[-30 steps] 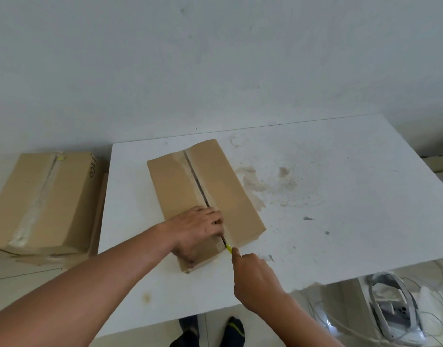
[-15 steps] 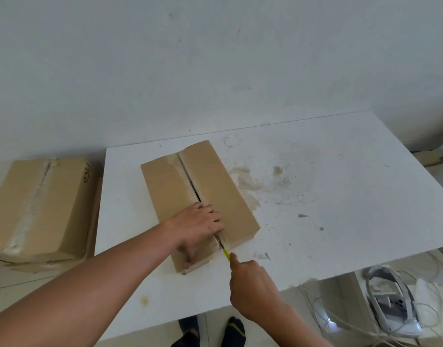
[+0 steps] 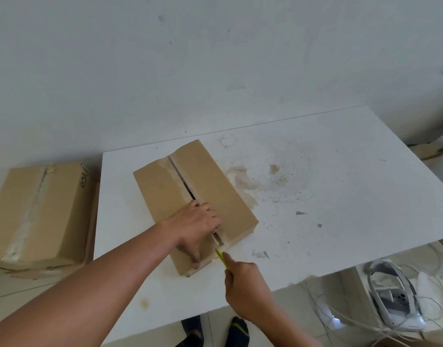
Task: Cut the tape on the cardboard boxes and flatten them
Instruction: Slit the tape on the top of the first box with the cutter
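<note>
white table [image 3: 340, 184], stained | pale wall [image 3: 215, 58] behind | white headset [image 3: 390, 300] and loose cables [image 3: 358, 321] on floor, lower right

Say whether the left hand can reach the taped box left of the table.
Probably yes: the left hand only rests on the table box, and nothing stands between it and the taped box.

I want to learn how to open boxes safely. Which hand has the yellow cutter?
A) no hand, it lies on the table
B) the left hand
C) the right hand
C: the right hand grips the yellow cutter at the near end of the cardboard box, while the left hand only rests on the box's top.
</note>
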`<state>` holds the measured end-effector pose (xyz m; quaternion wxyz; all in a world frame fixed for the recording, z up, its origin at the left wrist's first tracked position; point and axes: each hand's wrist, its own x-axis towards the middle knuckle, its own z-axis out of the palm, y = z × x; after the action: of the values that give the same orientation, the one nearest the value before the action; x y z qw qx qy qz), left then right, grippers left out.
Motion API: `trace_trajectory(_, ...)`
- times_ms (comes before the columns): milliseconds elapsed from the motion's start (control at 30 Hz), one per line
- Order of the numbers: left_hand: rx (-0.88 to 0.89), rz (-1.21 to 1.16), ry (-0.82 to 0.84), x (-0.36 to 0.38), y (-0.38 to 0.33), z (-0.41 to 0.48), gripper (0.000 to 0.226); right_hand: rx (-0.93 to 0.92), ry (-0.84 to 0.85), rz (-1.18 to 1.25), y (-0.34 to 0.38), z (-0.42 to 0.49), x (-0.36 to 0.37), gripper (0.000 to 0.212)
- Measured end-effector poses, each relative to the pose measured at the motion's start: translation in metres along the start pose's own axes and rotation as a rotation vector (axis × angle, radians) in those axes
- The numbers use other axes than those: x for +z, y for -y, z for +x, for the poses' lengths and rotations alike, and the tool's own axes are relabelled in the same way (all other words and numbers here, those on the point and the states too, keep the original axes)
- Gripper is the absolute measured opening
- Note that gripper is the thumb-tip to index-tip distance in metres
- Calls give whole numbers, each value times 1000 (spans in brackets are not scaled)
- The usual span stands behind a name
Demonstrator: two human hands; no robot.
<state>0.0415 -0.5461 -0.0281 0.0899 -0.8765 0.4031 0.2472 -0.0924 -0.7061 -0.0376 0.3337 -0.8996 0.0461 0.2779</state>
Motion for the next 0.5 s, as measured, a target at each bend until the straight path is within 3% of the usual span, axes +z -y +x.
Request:
trace_trajectory(67, -33, -115, -21, -4, 2, -1, 53, -50, -78, -316, -5, 0, -5, 69)
trace_trajectory(133, -73, -204, -22, -10, 3, 2, 36, -78, -122, -480, -7, -3, -10, 73)
trace_trajectory(267, -131, -185, -1, -21, -3, 15, 19, -63, -83, -487, -14, -6, -9, 74)
trace_trajectory(400, -39, 99, 3, -31, -10, 31, 79, -47, -66, -459, -16, -2, -5, 74)
trace_trajectory(500, 22, 253, 6, -36, -17, 42, 95, -56, -73, -470, -16, 0, -5, 74)
